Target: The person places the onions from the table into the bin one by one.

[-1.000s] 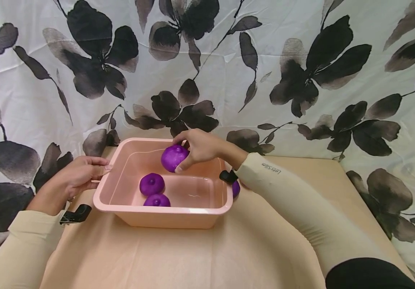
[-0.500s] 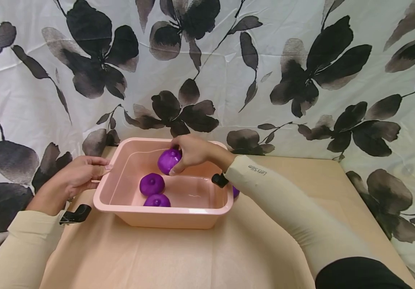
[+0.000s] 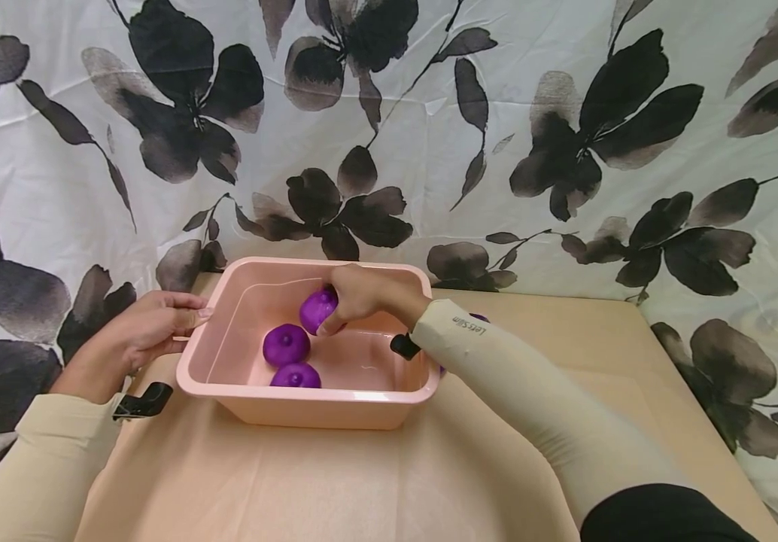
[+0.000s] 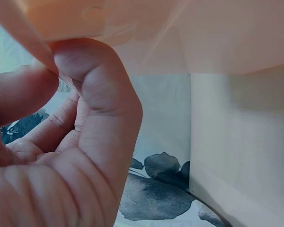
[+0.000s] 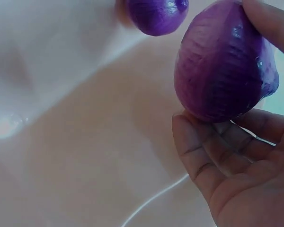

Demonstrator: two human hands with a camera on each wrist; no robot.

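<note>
A pink plastic tub (image 3: 314, 410) stands on the table, with two purple onions (image 3: 286, 345) side by side inside it. My left hand (image 3: 152, 335) pinches the tub's left rim between thumb and fingers; the left wrist view shows the bent index finger (image 4: 104, 90) under that rim. Over the tub's inside, my right hand (image 3: 362, 295) grips a third purple onion (image 5: 222, 66), thumb on one side and fingers on the other. In the head view this held onion is just right of and behind the other two. Whether it touches the tub's floor I cannot tell.
Bits of more purple (image 3: 479, 317) show past the right sleeve, outside the tub, mostly hidden by the forearm. A beige cover lies over the table (image 3: 335, 489). Behind hangs a white cloth (image 3: 430, 173) with dark flowers, close to the tub's back.
My right hand has moved left and down into the tub with the onion in its grip. The forearm followed, uncovering a purple patch beyond the sleeve. My left hand stays on the rim.
</note>
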